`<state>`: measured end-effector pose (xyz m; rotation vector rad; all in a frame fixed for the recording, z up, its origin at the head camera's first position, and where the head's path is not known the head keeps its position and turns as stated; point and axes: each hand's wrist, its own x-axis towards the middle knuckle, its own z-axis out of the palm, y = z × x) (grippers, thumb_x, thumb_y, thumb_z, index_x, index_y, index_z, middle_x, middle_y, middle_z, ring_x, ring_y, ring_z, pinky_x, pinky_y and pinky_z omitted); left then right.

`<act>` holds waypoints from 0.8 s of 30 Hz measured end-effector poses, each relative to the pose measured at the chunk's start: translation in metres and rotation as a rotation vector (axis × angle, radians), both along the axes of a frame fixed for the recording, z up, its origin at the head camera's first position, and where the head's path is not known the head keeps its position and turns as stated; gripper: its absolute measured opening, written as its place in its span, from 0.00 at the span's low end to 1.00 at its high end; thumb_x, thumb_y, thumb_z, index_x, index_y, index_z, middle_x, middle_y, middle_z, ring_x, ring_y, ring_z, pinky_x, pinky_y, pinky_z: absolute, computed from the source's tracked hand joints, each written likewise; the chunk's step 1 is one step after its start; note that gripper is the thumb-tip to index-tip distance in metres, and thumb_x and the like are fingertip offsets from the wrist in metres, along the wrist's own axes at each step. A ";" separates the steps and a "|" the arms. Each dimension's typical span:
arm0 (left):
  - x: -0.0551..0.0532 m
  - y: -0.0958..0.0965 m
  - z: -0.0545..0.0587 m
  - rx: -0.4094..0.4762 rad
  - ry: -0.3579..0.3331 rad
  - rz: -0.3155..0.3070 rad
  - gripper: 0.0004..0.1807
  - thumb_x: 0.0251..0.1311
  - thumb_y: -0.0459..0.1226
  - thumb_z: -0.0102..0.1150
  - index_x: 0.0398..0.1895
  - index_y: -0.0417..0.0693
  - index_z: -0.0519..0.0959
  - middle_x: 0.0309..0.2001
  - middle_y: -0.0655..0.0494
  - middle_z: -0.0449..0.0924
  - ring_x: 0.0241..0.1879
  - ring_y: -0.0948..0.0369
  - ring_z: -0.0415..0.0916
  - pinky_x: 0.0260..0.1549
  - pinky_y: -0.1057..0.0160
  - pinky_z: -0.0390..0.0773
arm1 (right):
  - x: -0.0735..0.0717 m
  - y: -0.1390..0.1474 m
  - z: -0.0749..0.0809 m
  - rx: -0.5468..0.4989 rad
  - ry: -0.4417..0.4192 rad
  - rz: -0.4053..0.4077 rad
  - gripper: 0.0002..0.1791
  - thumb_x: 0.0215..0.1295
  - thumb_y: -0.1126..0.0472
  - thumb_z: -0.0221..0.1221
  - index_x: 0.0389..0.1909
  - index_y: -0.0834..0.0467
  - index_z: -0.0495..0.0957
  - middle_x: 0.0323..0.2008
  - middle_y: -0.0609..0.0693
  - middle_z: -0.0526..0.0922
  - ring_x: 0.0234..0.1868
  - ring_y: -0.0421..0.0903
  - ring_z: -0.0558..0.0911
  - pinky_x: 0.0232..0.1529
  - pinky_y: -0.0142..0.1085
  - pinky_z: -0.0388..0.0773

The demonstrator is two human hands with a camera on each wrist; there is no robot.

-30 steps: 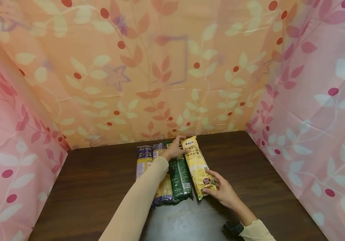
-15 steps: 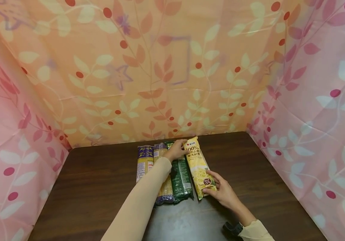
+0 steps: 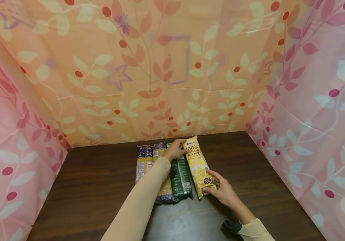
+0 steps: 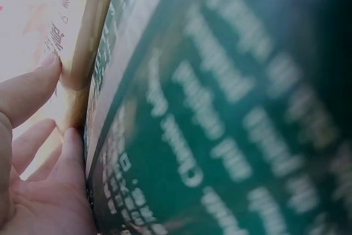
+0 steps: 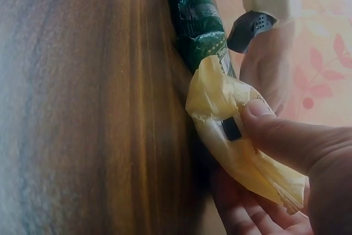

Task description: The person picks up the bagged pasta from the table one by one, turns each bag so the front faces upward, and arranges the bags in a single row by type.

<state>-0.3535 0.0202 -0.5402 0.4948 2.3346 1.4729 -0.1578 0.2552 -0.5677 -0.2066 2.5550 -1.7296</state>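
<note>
A yellow pasta packet (image 3: 196, 164) lies at the right end of a row of packets, its top leaning left. My left hand (image 3: 175, 150) grips its far end; in the left wrist view the thumb (image 4: 33, 92) presses on one face and the fingers are partly hidden behind it. At the near end my right hand (image 3: 225, 192) pinches the packet's right corner, with the thumb (image 5: 286, 138) on top and fingers underneath. Directly left of it lies a dark green pasta packet (image 3: 181, 182), partly covered by my left hand and sleeve.
Two purple-and-yellow spaghetti packets, the outer packet (image 3: 144, 160) and the inner packet (image 3: 167, 190), lie left of the green one, partly under my left sleeve. All rest on a dark wooden table (image 3: 94, 180). Patterned curtains (image 3: 148, 67) enclose its back and sides.
The far end of the yellow packet and my left fingers have shifted very slightly right since a second ago. My right hand keeps its place.
</note>
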 end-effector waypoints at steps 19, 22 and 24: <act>0.001 0.004 0.001 -0.184 0.123 -0.054 0.38 0.78 0.40 0.64 0.84 0.42 0.61 0.87 0.43 0.48 0.81 0.44 0.59 0.75 0.44 0.68 | 0.003 0.003 0.005 0.156 -0.032 -0.029 0.43 0.64 0.62 0.77 0.77 0.64 0.70 0.54 0.63 0.84 0.47 0.49 0.87 0.38 0.32 0.83; 0.002 0.006 0.002 -0.214 0.141 -0.050 0.37 0.78 0.40 0.64 0.84 0.43 0.62 0.87 0.43 0.48 0.82 0.44 0.56 0.76 0.42 0.65 | 0.002 0.003 0.003 0.209 -0.025 -0.045 0.43 0.63 0.59 0.79 0.76 0.62 0.72 0.55 0.61 0.83 0.46 0.47 0.85 0.39 0.34 0.83; 0.002 0.007 0.001 -0.237 0.152 -0.049 0.37 0.78 0.41 0.63 0.85 0.44 0.62 0.87 0.44 0.49 0.83 0.45 0.54 0.76 0.43 0.65 | 0.002 0.003 0.002 0.234 -0.022 -0.056 0.43 0.62 0.57 0.79 0.76 0.61 0.73 0.57 0.60 0.82 0.46 0.46 0.85 0.41 0.34 0.83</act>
